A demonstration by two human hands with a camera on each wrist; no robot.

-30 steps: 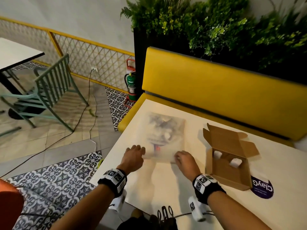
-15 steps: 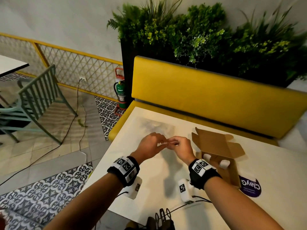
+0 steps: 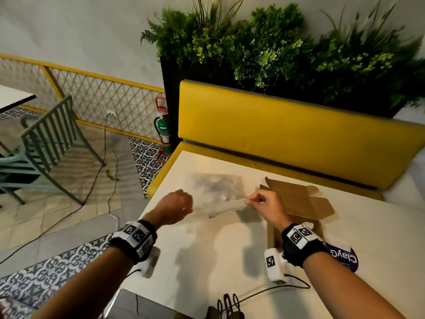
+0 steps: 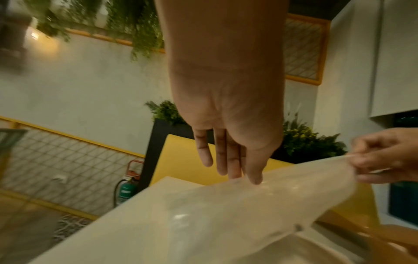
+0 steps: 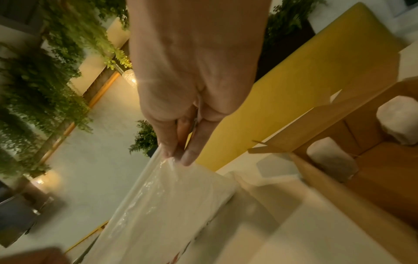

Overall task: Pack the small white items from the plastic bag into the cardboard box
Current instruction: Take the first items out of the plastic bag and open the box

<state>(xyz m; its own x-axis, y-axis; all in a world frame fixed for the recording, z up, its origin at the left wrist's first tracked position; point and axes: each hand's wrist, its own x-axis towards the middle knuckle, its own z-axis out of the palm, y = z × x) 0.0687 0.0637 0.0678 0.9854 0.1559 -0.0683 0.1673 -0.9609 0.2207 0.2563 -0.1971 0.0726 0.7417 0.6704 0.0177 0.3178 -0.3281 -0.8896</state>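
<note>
A clear plastic bag [image 3: 216,192] lies on the cream table [image 3: 218,261], its near edge lifted and stretched between my hands. My left hand [image 3: 177,207] pinches that edge with thumb and fingertips [image 4: 254,178]. At the other end my right hand [image 3: 253,200] pinches the bag's corner [image 5: 178,160]. What is inside the bag [image 4: 226,223] is blurred. Right of my right hand stands the open cardboard box [image 3: 296,201]. Two small white items [image 5: 330,157] [image 5: 398,121] sit in the box [image 5: 384,178], and one white item [image 3: 308,225] shows by my right wrist.
A yellow bench [image 3: 287,134] with plants behind it runs along the table's far side. A purple sticker [image 3: 342,259] lies right of the box. A black cable and clip [image 3: 227,307] sit at the near edge. The table's left edge drops to tiled floor with a green chair [image 3: 46,139].
A second ago both hands lay on the bag's near edge. They met at its middle, then pulled apart, lifting the edge taut between them.
</note>
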